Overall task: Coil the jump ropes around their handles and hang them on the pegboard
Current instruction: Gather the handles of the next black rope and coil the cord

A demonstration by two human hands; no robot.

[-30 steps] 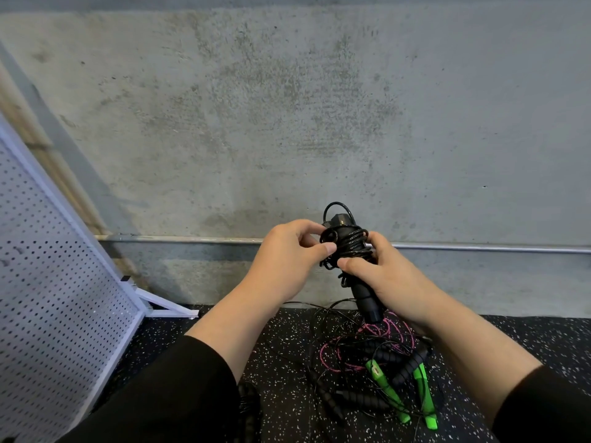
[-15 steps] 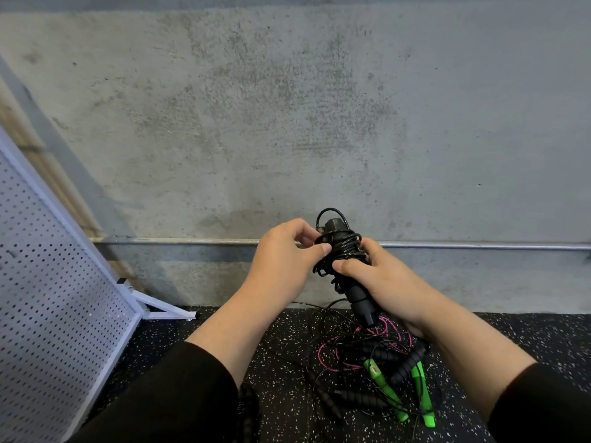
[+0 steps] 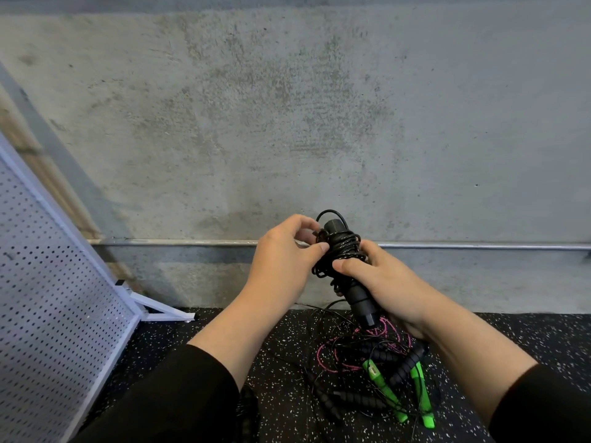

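- Gripping the lower part of the black jump-rope handles [image 3: 359, 294], the right hand [image 3: 388, 284] curls its fingers around them, thumb pressed on the coiled black rope [image 3: 343, 247].
- The left hand [image 3: 283, 265] pinches the coil near the handles' top, fingers curled.
- This bundle is held in the air in front of the concrete wall [image 3: 287, 107].
- Green-handled rope [image 3: 380, 388], pink cord [image 3: 329, 358] and black foam handles [image 3: 358, 399] lie tangled on the speckled floor [image 3: 287, 362].
- A white pegboard [image 3: 41, 298] leans at the floor's left edge.

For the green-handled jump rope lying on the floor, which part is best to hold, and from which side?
Probably the green handles: rigid and lying nearly parallel on the floor mat. Come from above at their near ends, since their far ends lie under the tangled cords.
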